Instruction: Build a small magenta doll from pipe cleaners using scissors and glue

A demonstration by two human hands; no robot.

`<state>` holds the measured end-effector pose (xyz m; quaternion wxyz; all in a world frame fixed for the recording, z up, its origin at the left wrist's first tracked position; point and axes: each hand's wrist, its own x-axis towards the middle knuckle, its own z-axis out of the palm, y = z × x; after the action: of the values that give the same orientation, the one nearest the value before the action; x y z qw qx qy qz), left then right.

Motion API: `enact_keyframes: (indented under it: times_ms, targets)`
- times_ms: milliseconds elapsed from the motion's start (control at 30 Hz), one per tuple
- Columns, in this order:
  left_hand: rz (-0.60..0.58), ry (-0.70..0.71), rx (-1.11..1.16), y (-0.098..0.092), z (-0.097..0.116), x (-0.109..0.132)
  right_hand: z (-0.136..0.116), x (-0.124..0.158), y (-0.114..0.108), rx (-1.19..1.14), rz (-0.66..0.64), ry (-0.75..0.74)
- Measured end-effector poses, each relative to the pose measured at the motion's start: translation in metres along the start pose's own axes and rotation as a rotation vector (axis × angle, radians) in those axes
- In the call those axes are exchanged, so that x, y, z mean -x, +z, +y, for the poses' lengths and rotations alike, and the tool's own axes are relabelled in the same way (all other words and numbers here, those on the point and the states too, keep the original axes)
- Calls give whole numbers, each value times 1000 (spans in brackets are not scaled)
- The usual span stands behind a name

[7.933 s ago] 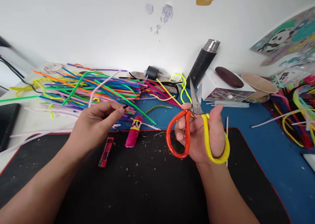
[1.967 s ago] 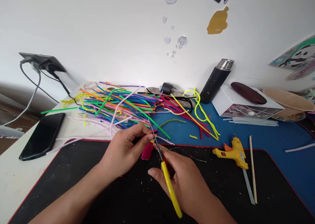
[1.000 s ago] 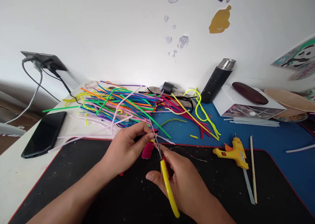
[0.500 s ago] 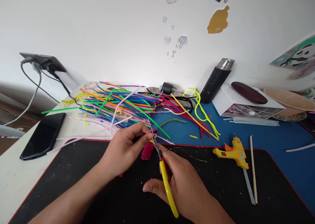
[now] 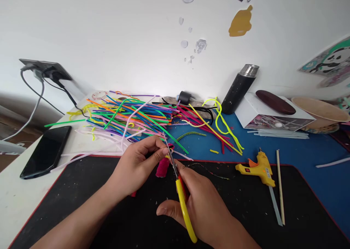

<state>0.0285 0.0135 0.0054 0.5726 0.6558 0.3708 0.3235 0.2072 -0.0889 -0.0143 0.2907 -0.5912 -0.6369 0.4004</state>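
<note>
My right hand [image 5: 203, 201] grips a pair of scissors [image 5: 182, 209] with yellow handles, its thumb sticking out to the left. The thin metal blades point up and away, beside the fingertips of my left hand [image 5: 142, 159]. Thumb and forefinger of that left hand pinch a small dark pink fuzzy piece [image 5: 163, 167], which looks made of pipe cleaner and has a bit of yellow and black near its top. Part of it is hidden behind my fingers and the blades. Another pink bit shows under my left wrist.
A heap of coloured pipe cleaners [image 5: 133, 114] lies behind my hands. On the black mat [image 5: 131, 227] at right are a yellow glue gun [image 5: 257, 169] and a wooden stick [image 5: 280, 187]. A phone [image 5: 46, 150] lies left; a black flask [image 5: 239, 90] and white box [image 5: 273, 112] stand behind.
The whole view has shifted slightly, so everything sits a little further left. Hands, scissors and pink piece keep nearly the same pose.
</note>
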Motion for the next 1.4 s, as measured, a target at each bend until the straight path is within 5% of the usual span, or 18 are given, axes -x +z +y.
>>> enact_keyframes:
  times_ms: [633,1033,1400]
  targets:
    - [2,32,-25,-2,6,0,-5,0,-6,-94,-38,-95]
    - [41,57,-100,-3,7,3,-11,1,-9,-297,-138,3]
    - [3,68,-156,-2,1,3,-2,5,14,-151,-96,140]
